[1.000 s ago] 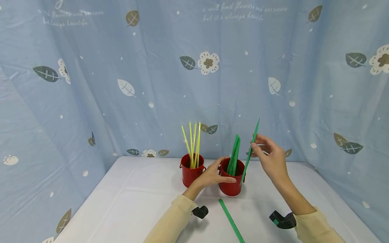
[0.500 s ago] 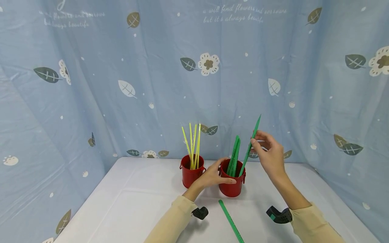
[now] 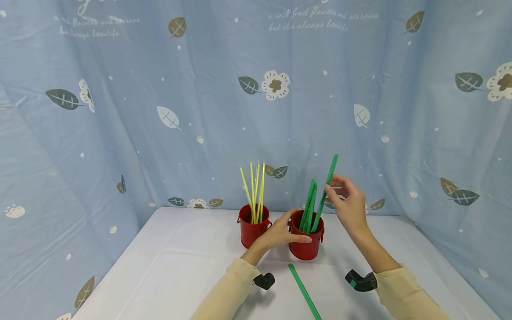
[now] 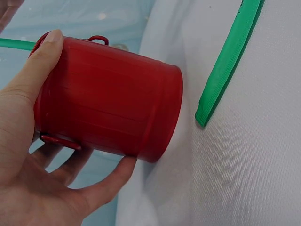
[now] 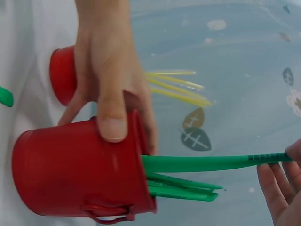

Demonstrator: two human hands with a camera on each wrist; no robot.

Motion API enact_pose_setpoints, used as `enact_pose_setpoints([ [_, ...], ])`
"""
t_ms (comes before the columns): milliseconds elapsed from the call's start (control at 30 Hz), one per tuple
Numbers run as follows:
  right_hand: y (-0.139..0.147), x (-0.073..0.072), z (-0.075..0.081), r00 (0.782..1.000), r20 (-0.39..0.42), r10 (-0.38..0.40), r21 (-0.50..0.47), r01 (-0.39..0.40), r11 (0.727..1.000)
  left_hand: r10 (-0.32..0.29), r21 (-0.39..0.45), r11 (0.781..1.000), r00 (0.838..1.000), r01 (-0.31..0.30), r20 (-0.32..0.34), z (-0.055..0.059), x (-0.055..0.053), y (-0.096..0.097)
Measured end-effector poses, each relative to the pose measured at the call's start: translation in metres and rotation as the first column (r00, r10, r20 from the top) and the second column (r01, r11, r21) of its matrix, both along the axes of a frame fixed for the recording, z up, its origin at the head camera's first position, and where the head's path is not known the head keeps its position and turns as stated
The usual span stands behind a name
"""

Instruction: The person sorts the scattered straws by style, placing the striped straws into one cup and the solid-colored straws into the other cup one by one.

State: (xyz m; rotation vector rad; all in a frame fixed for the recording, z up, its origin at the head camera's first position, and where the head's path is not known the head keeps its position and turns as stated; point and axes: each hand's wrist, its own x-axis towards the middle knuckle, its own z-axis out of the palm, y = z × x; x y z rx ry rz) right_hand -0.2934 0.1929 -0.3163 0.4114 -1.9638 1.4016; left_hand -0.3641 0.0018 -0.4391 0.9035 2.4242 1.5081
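My left hand [image 3: 279,232] grips a small red bucket [image 3: 305,249] with the thumb over its near rim and the fingers round its side. In the right wrist view several thin green rulers [image 5: 183,188] lean together inside this bucket. My right hand [image 3: 350,204] pinches another green ruler [image 3: 321,206] by its upper part, between thumb and fingers. Its lower end is inside the bucket, at the right of the others. On the table in front lies one more green ruler [image 4: 225,66], with tick marks along its edge.
A second red bucket [image 3: 249,234] with several thin yellow sticks [image 3: 256,195] stands left of the gripped one, partly behind my left forearm. The white table [image 3: 180,266] ends at a blue patterned curtain [image 3: 208,133]. Each wrist wears a black camera [image 3: 361,281].
My right hand has moved left, bringing the green ruler from outside the bucket's right side over the rim and into it. The left hand keeps its grip on the bucket.
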Motion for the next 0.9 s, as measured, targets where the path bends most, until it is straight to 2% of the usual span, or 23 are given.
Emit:
enact_pose_setpoints([
  [267,-0.006,-0.006,-0.019,0.998,0.059,-0.002,0.078,-0.003,0.997,0.010,-0.002,1.000,1.000,-0.010,0.006,0.000,0.000,0.000],
  [400,-0.008,-0.008,-0.028,0.996,0.085,0.021,0.067,-0.027,0.997,0.023,-0.011,1.000,1.000,-0.023,0.001,-0.001,0.000,0.001],
  [633,0.002,-0.035,-0.066,0.994,0.112,0.021,0.071,-0.029,0.997,0.030,-0.018,0.999,1.000,-0.030,0.002,-0.002,-0.001,0.002],
  [900,0.001,-0.033,-0.069,0.990,0.141,0.014,0.084,-0.026,0.996,0.032,-0.016,0.999,0.999,-0.032,0.005,-0.003,-0.001,0.001],
])
